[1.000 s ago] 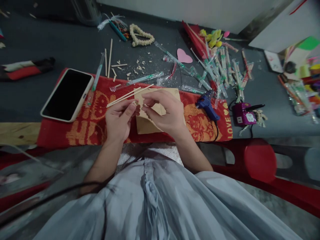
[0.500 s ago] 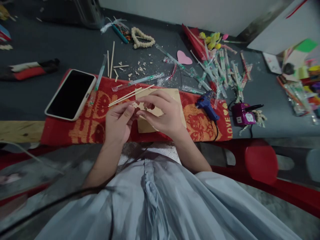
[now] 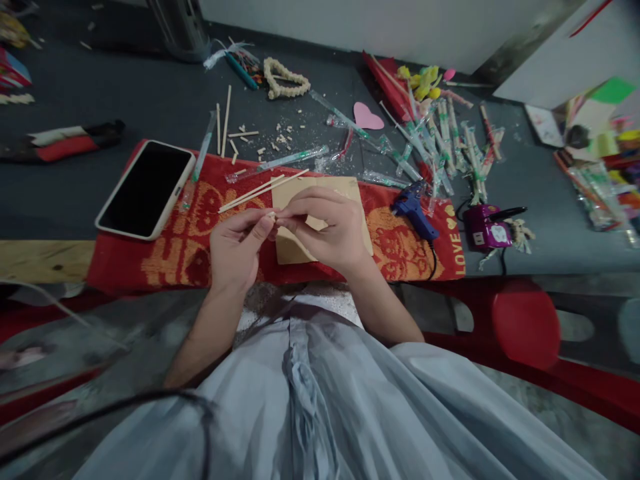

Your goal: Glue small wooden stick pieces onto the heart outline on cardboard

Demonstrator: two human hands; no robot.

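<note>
My left hand (image 3: 237,245) pinches a small pale, bumpy piece (image 3: 272,216) between thumb and fingers; most of it is hidden. The fingers of my right hand (image 3: 327,227) are pressed together at the right side of that piece, and what they grip is too small to make out. Both hands are above a tan board (image 3: 295,252) on a red and orange towel (image 3: 175,257). Thin pale sticks (image 3: 263,189) lie just beyond my left hand. To the right of my right hand rests a blue glue gun (image 3: 417,212).
A phone (image 3: 145,190) lies on the towel's left end. Behind are short cut sticks (image 3: 281,139), a triangular frame of pale pieces (image 3: 286,79), a pink heart (image 3: 367,116) and plastic-wrapped sticks (image 3: 443,157). A purple device (image 3: 487,227) stands right; a red stool (image 3: 525,323) is below.
My right hand's fingertips have closed in from slightly apart to meet at the small piece. My left hand keeps its pinch. The view has shifted slightly.
</note>
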